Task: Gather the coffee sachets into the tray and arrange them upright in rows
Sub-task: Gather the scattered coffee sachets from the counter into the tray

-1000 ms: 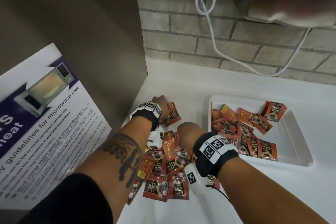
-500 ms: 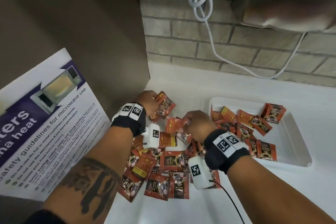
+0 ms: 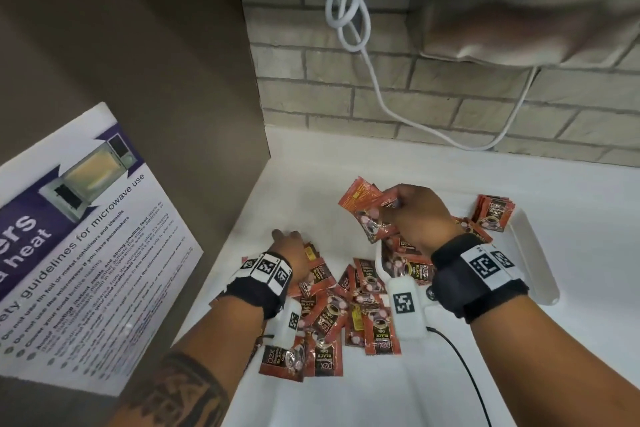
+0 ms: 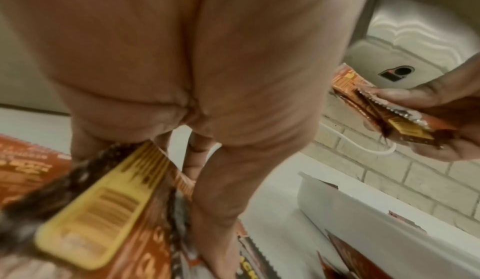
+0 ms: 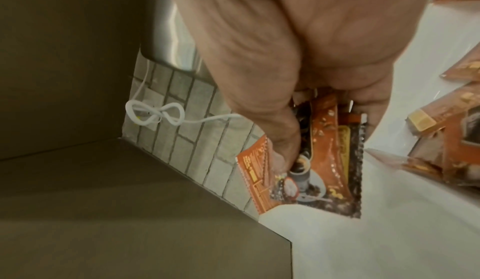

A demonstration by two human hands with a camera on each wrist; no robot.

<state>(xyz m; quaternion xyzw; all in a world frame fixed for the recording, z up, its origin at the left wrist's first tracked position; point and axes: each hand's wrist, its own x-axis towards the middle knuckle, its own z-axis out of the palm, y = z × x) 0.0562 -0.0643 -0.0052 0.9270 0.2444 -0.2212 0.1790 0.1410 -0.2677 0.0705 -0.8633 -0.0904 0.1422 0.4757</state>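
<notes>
Orange-and-black coffee sachets (image 3: 332, 319) lie in a loose pile on the white counter, left of the white tray (image 3: 535, 253). More sachets lie flat in the tray, with a small stack (image 3: 495, 213) at its far corner. My right hand (image 3: 391, 215) grips a fanned bunch of sachets (image 3: 365, 215) above the tray's near-left end; the right wrist view shows thumb and fingers pinching that bunch (image 5: 324, 170). My left hand (image 3: 287, 240) reaches down onto the left side of the pile. Its fingertips (image 4: 200, 148) curl on the far edge of a tilted sachet with a yellow label (image 4: 103, 211).
A microwave safety poster (image 3: 86, 236) leans at the left against a brown panel (image 3: 156, 80). A brick wall with a looped white cable (image 3: 349, 10) stands behind the counter. A metal appliance (image 3: 536, 0) hangs at the top right. A black wire (image 3: 460, 364) trails from my right wrist.
The sachets the left hand held are now in the right hand's bunch, which moved right over the tray. The left hand dropped back down to the pile.
</notes>
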